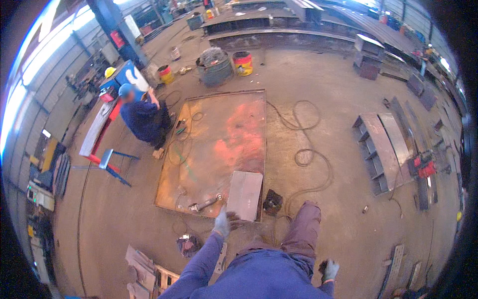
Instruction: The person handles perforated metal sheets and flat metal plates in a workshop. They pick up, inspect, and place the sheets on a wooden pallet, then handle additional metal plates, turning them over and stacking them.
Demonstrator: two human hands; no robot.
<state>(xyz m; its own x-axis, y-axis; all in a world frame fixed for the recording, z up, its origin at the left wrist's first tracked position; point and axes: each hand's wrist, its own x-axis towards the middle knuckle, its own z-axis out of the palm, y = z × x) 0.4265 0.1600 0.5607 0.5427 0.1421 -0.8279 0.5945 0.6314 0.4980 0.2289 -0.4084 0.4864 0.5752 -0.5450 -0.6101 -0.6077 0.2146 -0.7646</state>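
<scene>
My left hand, in a grey glove with dark fingers, is at the near edge of a low steel table. Its fingers are spread beside the lower left corner of a flat grey metal plate; whether they touch it I cannot tell. Left of the plate lies a long grey tool with a round end, its kind unclear. My right hand, gloved alike, hangs low at my right side, away from the table. Its dark fingers are too small to read. A black open container stands on the floor right of the plate.
A person in dark blue crouches at the table's far left. Cables loop over the floor on the right. A ribbed steel piece lies farther right. Buckets stand beyond the table; metal scraps lie near left.
</scene>
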